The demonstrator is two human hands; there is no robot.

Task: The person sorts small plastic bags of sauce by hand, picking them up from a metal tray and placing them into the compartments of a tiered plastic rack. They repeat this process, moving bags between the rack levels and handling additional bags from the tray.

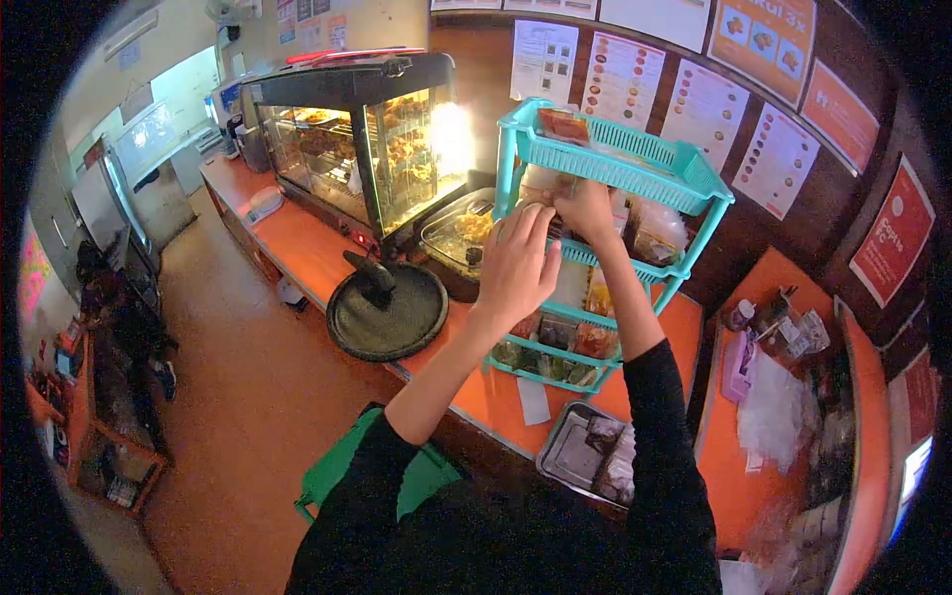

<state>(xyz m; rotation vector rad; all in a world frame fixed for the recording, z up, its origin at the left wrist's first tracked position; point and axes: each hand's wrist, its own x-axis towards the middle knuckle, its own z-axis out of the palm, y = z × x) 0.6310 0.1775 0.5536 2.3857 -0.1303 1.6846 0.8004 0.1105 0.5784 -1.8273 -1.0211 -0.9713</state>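
A turquoise plastic tiered rack (714, 188) stands on the orange counter, with packets on its shelves. My right hand (587, 210) reaches into the second tier from the top, its fingers bent inward among the packets; what they grip is hidden. Close beside it, my left hand (518, 260) is at the left front of the same tier, fingers slightly bent and thumb apart. Nothing shows in its palm. To the right of my right hand lies a clear bag (658, 234) in that tier. A red-brown packet (563, 125) sits in the top tier.
A lit glass food warmer (372, 149) stands at the left, near a metal food tray (456, 238). A dark stone mortar (387, 315) with a pestle sits at the counter edge. A metal tray (573, 451) lies below the rack. A green container (377, 461) is below the counter.
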